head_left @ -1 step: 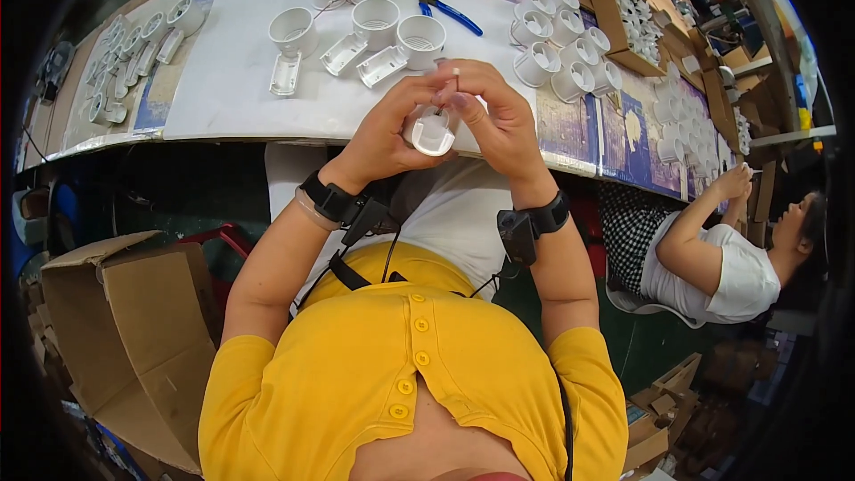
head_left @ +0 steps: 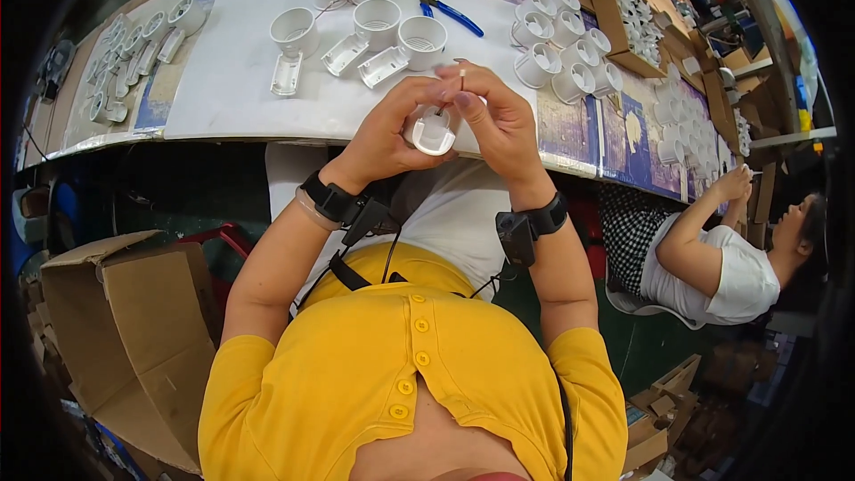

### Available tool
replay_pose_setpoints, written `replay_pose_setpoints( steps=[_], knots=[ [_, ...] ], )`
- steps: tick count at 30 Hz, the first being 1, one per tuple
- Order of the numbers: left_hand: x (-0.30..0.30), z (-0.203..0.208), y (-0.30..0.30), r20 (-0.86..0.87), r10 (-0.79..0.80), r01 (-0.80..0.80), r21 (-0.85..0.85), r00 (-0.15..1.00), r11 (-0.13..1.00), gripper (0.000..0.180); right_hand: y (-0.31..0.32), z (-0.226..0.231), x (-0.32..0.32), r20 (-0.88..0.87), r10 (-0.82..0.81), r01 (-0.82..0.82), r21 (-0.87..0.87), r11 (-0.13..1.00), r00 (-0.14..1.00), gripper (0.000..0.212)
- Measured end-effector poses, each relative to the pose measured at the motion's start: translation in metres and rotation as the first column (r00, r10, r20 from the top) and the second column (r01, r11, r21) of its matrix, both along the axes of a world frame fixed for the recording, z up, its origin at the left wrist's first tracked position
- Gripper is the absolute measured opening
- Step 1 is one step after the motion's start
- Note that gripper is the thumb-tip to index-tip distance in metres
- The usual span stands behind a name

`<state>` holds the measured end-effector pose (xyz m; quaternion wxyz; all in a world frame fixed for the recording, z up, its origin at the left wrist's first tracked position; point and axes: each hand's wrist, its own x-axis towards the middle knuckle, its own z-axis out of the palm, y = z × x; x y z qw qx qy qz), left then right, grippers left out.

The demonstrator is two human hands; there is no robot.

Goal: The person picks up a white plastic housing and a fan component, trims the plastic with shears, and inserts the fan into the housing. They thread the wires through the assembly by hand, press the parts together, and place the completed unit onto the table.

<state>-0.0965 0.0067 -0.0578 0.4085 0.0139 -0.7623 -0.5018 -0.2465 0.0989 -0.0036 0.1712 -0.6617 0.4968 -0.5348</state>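
White cup (head_left: 434,135) with a cut-out inner piece sits raised in both hands, at the middle of the desk (head_left: 566,130)'s front edge. The left hand (head_left: 394,122) is curled around its side, fingers bent in; the right hand (head_left: 500,120) is half closed, its thumb and fingers seeming to pinch a thin wire (head_left: 462,85) tipped with a small white plug. Good handling here probably means a firm but light left grip, the cup's opening facing the eyes, and the wire guided gently, without tugging or bending it sharply on the rim. Behind, on a white sheet (head_left: 227,80), stand five ribbed cups (head_left: 376,23); the two nearest the far edge have white pieces inside, and three others have open troughs (head_left: 286,74) beside them, whose joins are hard to make out. Blue cutters (head_left: 456,18) lie near those cups. Toward the right end, a group of cups (head_left: 572,81) holds white inserts, and an open carton (head_left: 606,13) at the far edge is filled with small white parts. More cups (head_left: 153,27) with troughs crowd the left end. On the floor, a large box (head_left: 147,321) gapes, its contents hidden.
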Motion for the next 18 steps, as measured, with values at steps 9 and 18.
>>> replay_pose_setpoints(
  steps=[9,18],
  knots=[
    [0.001,-0.002,-0.004,0.039,0.005,-0.002,-0.079,0.999,0.997,0.061,-0.003,0.004,0.015,0.397,-0.068,0.067,0.016,0.998,0.915,0.016],
    [0.002,-0.01,0.001,0.093,-0.027,0.015,0.128,0.995,0.992,0.067,-0.004,0.005,0.008,0.281,-0.097,0.073,0.093,0.993,0.955,0.021]
  ],
)
